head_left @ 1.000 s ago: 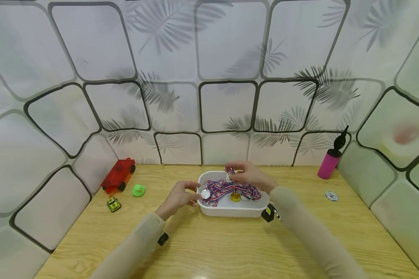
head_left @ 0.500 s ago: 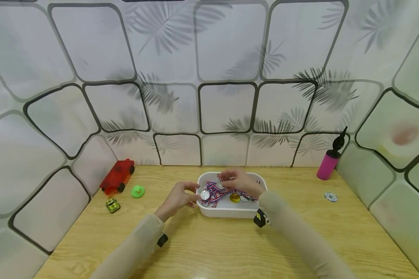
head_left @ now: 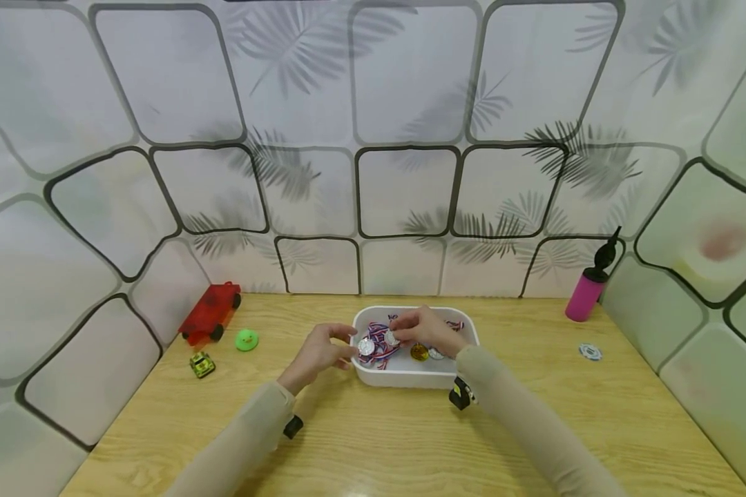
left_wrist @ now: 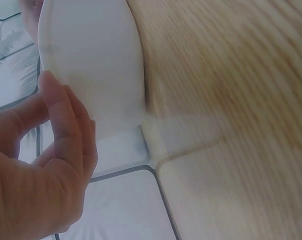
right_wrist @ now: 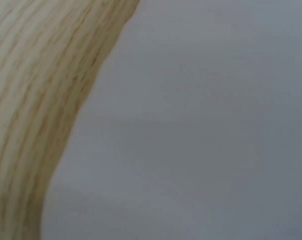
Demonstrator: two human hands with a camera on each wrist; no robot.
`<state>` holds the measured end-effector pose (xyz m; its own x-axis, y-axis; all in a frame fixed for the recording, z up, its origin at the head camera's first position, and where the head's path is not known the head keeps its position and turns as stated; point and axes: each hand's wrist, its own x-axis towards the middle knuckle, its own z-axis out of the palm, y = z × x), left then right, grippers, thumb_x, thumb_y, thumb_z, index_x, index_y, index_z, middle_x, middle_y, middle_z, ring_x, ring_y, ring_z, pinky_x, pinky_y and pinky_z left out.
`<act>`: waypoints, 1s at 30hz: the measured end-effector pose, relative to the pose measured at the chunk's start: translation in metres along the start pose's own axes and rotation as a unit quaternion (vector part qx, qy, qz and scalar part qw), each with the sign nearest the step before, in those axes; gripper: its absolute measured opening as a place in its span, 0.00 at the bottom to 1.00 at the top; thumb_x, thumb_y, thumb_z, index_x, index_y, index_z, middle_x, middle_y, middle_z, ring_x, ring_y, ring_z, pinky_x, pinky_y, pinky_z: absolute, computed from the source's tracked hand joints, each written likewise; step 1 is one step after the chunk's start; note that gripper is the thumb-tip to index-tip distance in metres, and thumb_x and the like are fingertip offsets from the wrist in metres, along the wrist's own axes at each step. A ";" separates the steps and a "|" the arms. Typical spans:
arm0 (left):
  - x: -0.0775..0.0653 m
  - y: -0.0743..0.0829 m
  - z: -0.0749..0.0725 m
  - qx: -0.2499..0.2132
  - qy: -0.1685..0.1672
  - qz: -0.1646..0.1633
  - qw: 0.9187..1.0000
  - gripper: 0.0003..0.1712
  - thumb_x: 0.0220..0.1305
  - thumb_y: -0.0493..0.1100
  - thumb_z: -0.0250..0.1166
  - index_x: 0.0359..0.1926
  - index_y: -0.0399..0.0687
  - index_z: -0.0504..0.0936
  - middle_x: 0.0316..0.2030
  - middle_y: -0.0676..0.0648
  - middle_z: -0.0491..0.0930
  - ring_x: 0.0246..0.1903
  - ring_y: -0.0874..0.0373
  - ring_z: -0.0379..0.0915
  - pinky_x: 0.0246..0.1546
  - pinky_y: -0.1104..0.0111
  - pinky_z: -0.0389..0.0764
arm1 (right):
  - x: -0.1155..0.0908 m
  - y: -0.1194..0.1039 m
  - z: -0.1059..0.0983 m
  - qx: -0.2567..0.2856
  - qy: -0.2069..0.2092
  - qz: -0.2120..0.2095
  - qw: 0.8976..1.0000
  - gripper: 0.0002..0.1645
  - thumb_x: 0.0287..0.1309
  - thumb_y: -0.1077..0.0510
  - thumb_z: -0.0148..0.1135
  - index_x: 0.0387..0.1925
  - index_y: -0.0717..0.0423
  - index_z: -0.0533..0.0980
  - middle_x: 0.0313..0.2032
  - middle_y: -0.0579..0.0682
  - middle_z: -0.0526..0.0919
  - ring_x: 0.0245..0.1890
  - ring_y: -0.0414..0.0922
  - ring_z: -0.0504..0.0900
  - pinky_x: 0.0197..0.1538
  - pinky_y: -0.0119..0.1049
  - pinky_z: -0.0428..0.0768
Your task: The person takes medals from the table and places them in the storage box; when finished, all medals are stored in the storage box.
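A white plastic box point(head_left: 410, 379) on the table holds several medals with red, white and blue ribbons. My left hand point(head_left: 318, 355) holds the box's left end with bent fingers; in the left wrist view its fingertips point(left_wrist: 50, 82) meet the rim. Inside, my right hand point(head_left: 427, 331) pinches a silver medal point(head_left: 391, 338). Another silver medal point(head_left: 365, 346) lies at the left end, on the ribbons point(head_left: 379, 355). A gold medal point(head_left: 419, 352) and a further silver medal point(head_left: 436, 353) lie below the right hand, which partly hides the ribbons. The right wrist view shows only blurred white and wood grain.
On the left are a red toy car point(head_left: 213, 312), a green rubber duck point(head_left: 246, 339) and a small yellow toy car point(head_left: 202, 364). A pink hand pump point(head_left: 586, 297) and a poker chip point(head_left: 590, 351) are on the right. A patterned curtain point(head_left: 404, 262) encloses the wooden table point(head_left: 373, 442).
My right hand has moved left and lowered into the box with the silver medal, which now lies low beside the left-end medal. The left hand has stayed at the rim.
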<state>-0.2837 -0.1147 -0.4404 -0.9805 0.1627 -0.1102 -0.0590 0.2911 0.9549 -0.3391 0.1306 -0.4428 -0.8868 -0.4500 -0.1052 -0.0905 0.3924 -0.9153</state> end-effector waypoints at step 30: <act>-0.003 0.002 0.002 0.005 0.004 -0.002 1.000 0.24 0.56 0.27 0.68 0.56 0.32 0.78 0.47 0.35 0.77 0.25 0.56 0.78 0.25 0.66 0.85 | -0.001 0.008 0.004 -0.091 -0.021 0.000 0.996 0.12 0.58 0.68 0.63 0.45 0.63 0.83 0.32 0.55 0.87 0.19 0.41 0.76 0.25 0.32 0.80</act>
<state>-0.2805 -0.1128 -0.4384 -0.9817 0.1543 -0.1118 -0.0610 0.3012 0.9516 -0.3371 0.1313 -0.4511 -0.8674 -0.4818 -0.1244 -0.1754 0.5299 -0.8297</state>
